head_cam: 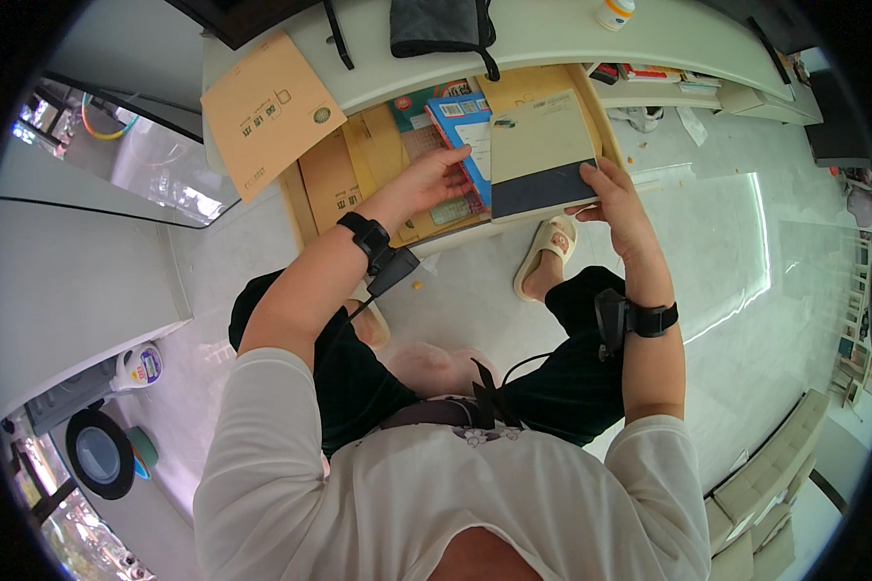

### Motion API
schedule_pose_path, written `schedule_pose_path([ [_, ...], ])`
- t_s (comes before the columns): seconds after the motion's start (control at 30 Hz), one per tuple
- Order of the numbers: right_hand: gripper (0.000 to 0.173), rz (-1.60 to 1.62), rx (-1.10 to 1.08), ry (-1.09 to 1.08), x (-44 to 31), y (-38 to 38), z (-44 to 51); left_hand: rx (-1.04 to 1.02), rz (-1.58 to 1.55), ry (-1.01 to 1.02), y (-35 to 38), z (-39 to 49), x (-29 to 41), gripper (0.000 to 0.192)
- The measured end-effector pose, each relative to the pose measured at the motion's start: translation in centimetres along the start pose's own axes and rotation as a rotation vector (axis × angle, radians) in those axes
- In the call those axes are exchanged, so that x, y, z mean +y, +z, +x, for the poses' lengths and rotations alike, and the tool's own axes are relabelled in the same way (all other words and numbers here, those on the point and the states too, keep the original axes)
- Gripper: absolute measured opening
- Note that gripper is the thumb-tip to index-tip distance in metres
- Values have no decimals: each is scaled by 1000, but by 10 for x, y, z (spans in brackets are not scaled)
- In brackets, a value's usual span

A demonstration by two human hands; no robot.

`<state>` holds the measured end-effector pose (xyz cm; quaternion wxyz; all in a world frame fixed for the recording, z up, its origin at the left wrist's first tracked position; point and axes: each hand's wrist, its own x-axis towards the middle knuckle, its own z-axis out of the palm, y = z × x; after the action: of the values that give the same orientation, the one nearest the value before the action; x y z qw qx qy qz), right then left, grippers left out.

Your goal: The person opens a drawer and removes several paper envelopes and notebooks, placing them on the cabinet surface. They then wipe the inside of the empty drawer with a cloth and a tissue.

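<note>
My right hand (614, 200) grips the lower right corner of a beige notebook with a dark lower band (541, 156), its thumb on the cover. The notebook lies over the right part of an open drawer (604, 120). Partly beneath it is a blue book with a red edge (458, 112). My left hand (432, 178) reaches over the drawer, thumb and fingers apart, at the blue book's left edge. Kraft-covered exercise books (327, 178) and a green printed book (414, 109) lie in the drawer, partly hidden.
A kraft exercise book (272, 116) overhangs the left end of the white desktop (552, 36). A dark grey cloth pouch (436, 29) and a white bottle with an orange cap (615, 13) are farther back. Books fill a shelf (661, 91) at right. My slippered foot (548, 250) is below the drawer.
</note>
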<state>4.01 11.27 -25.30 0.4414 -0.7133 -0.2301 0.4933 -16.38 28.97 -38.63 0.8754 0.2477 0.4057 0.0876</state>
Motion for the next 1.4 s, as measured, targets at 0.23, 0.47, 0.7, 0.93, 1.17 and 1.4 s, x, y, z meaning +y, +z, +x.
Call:
schedule_pose_path([
  [0.23, 39, 89, 24, -4, -2, -7, -3, 96, 242, 130, 8, 1, 0, 28],
  [0.47, 41, 78, 27, -63, -9, -28, -13, 149, 304, 167, -18, -72, 44, 31],
  [0.7, 46, 200, -86, -152, -17, -47, -42, 117, 127, 153, -11, -167, 36, 38],
  [0.93, 41, 362, -352, -193, -5, 23, -36, -49, -160, 266, 8, -200, 23, 46],
  [1.17, 52, -98, -137, -375, -13, 99, -32, -62, -227, 506, 16, -198, 28, 45],
  [1.4, 64, 51, -263, -273, -23, 115, -18, -62, -189, 455, 11, -191, 26, 53],
])
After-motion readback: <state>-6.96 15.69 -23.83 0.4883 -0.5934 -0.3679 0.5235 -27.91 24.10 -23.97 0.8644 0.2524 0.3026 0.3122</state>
